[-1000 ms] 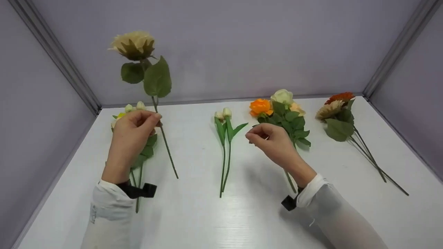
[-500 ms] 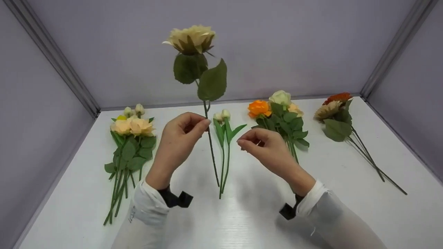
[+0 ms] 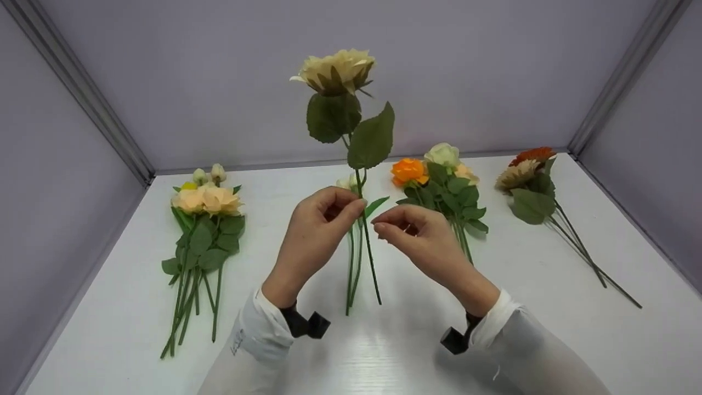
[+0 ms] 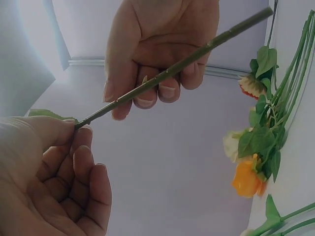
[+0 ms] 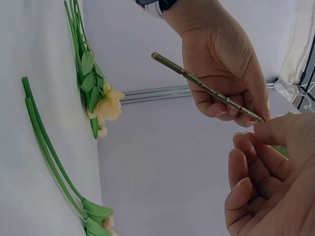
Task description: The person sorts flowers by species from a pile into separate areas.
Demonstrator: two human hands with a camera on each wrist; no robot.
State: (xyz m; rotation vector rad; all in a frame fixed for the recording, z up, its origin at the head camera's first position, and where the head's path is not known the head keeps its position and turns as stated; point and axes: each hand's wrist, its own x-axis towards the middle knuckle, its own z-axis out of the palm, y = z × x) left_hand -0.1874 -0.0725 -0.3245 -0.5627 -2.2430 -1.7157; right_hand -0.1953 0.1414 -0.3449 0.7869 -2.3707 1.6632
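Note:
My left hand [image 3: 321, 236] pinches the stem of a cream layered-petal flower [image 3: 337, 72] between thumb and fingers. The flower stands nearly upright above the table, with two broad dark green leaves [image 3: 371, 137] under its head. The bare lower stem [image 4: 167, 73] slants across the left wrist view. My right hand [image 3: 428, 238] hovers just right of that stem, fingers loosely curled and holding nothing visible. In the right wrist view the right thumb [image 5: 275, 130] is close to the pinched spot; whether it touches the stem I cannot tell. Behind the left hand lie two white tulips [image 3: 355, 263], partly hidden.
On the white table [image 3: 131, 329], a bunch of peach roses [image 3: 211, 200] with pale tulips lies at the left. Orange and white roses [image 3: 443, 156] lie behind the right hand. Rust and beige flowers [image 3: 518, 174] lie at the far right. Grey panels [image 3: 471, 66] enclose the table.
My left hand has carried the cream flower rightward from above the left bunch to the middle, close to the right hand. The right hand has shifted slightly left.

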